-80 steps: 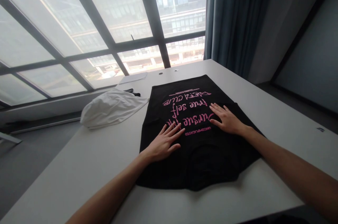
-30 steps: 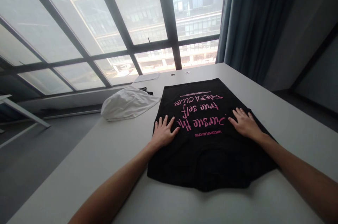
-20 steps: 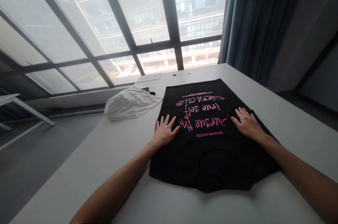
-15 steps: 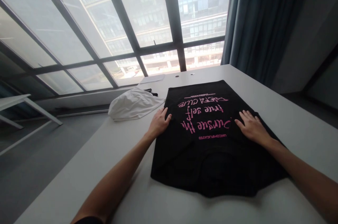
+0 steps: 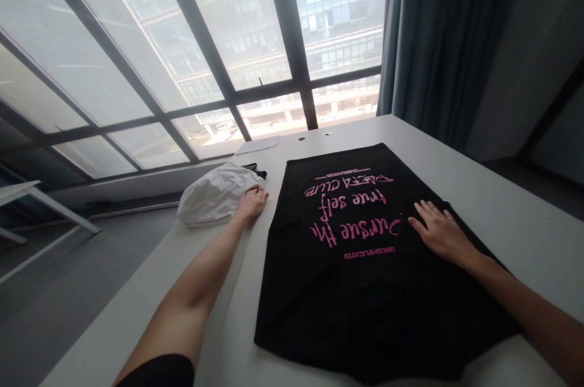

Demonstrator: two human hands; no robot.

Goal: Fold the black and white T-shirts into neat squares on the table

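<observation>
A black T-shirt [image 5: 365, 296] with pink lettering lies spread on the white table, its print upside down from where I stand and its neckline near me. My right hand [image 5: 442, 232] rests flat on the right side of the shirt, fingers extended. To the left of the shirt is a crumpled white cloth [image 5: 214, 192]. My left hand [image 5: 252, 203] is at the right end of this cloth, fingers bent and drawn together on its edge. The fingertips are partly hidden.
Behind the cloth lies a small black item [image 5: 255, 169] and a flat white sheet [image 5: 258, 144]. The table [image 5: 456, 159] has two small round spots near its far edge. Tall windows stand beyond, a blue curtain [image 5: 424, 40] at right, another white table [image 5: 18, 192] at left.
My left hand has left the shirt's left edge and moved left onto the white cloth. The cloth's right end has shifted away from the shirt. My right hand stays on the shirt.
</observation>
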